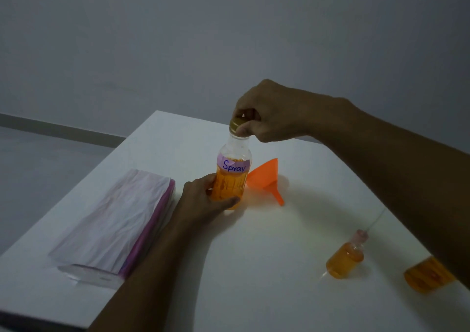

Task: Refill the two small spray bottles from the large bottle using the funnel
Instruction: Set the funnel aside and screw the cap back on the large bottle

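The large clear bottle [232, 179] stands upright mid-table, about half full of orange liquid, with a purple "Spray" label. My left hand [203, 199] wraps its lower body. My right hand [264, 113] pinches its gold cap [235, 124] from above. An orange funnel [265, 179] lies on its side just right of the bottle. One small spray bottle [344, 259] with orange liquid stands at the front right, a thin tube sticking up from its neck. A second small bottle [427, 275] is partly hidden under my right forearm.
A flat pack of tissues or plastic bags [112, 225] lies on the left of the white table [254, 268]. The table's left edge [76, 191] drops off to a grey floor. A plain grey wall stands behind.
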A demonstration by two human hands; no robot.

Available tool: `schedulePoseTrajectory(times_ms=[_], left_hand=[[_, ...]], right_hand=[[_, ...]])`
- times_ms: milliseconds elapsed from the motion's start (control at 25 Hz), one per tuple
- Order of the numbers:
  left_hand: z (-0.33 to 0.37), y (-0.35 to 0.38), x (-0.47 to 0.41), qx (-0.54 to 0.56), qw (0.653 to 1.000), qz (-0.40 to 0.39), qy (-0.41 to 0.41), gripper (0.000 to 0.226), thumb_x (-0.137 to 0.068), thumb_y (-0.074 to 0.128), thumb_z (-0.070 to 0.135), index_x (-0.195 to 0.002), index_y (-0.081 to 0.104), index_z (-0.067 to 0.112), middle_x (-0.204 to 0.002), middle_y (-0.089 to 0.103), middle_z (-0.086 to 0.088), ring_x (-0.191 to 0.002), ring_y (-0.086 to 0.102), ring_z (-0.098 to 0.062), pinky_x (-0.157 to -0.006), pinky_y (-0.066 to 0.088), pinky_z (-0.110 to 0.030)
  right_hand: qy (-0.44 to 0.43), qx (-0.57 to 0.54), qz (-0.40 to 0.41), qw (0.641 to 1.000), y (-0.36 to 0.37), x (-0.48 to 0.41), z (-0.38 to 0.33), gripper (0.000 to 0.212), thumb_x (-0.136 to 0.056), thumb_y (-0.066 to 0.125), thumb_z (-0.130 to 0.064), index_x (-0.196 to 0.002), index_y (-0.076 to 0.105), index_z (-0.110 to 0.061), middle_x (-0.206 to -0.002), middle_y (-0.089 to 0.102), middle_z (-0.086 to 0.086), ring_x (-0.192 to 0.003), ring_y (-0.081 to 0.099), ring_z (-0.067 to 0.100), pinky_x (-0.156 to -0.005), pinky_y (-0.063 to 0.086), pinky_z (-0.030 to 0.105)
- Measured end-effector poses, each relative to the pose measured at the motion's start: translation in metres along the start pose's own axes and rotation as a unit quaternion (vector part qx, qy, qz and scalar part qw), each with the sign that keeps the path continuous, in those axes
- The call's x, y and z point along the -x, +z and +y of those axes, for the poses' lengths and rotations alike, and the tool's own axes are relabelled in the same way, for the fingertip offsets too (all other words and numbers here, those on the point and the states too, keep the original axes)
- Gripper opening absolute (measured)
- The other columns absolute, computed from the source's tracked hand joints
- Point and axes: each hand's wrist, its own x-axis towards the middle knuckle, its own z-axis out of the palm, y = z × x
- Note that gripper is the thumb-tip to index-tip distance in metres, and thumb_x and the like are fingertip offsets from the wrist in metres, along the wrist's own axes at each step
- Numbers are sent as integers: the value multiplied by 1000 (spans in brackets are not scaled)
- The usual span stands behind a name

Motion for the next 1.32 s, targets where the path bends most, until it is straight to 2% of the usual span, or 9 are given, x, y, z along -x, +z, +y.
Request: schedulePoseTrajectory(times_ms=[80,160,320,440,680,880,1080,1200,1320], left_hand=[[0,1,1,-8,1000,3,1,65,-69,78,51,-124,61,22,-112,70,3,-94,68,-13,-89,55,-31],[1,2,1,-9,1000,4,-2,66,-69,77,54,-125,61,22,-114,70,3,-96,67,-12,-89,54,-28],[0,2,0,-16,1000,-5,-3,66,-70,76,54,-125,59,22,-116,69,2,-97,67,-13,-87,51,-25],[-1,2,0,-23,1000,-2,-5,68,-69,76,56,-127,58,23,-117,68,4,-97,67,-13,-87,51,-25],[-2,2,0,-27,1000,-1,-5,66,-69,75,57,-125,59,24,-115,69,5,-95,66,-11,-84,50,-21],[3,2,3,-30,1000,5,-6,66,-70,75,55,-125,58,23,-116,68,4,-94,65,-11,-83,48,-19],[7,0,5,-39,999,-8,-35,70,-70,75,55,-129,56,22,-121,66,3,-103,64,-15,-94,49,-32],[12,-5,5,-40,996,-60,-46,65,-73,73,55,-129,53,28,-119,65,8,-98,62,-10,-93,47,-28],[16,-14,11,-73,987,-119,-81,91,-66,70,69,-143,36,32,-138,53,9,-122,55,-19,-102,45,-38]], right_hand=[[30,24,15,999,5,-2,-5,46,-94,61,-46,-70,61,-7,-59,56,3,-49,49,19,-50,37,27],[50,42,19,998,6,-3,-5,55,-95,56,-53,-61,47,-11,-55,45,2,-46,40,17,-50,33,28],[-24,48,-30,998,1,-3,10,43,-97,48,-56,-93,66,-17,-79,62,-5,-66,56,11,-62,43,27],[-62,25,-19,998,4,-3,20,41,-98,47,-54,-111,65,-20,-87,64,-10,-73,60,7,-64,46,24],[-42,88,-18,995,16,1,19,59,-87,19,-71,-98,46,-19,-70,48,-4,-58,45,12,-55,34,27],[-26,238,27,970,17,-4,7,61,-99,17,-64,-85,51,-15,-62,41,-4,-52,37,11,-55,25,25],[99,201,18,974,20,-1,-16,65,-101,20,-64,-70,49,-14,-62,41,-2,-56,39,14,-70,34,33],[155,98,24,983,22,11,-12,78,-91,17,-78,-63,49,-13,-60,50,0,-57,48,15,-63,36,30],[190,2,68,979,25,48,3,96,-85,6,-84,-83,68,-11,-84,72,4,-75,66,22,-70,48,34]])
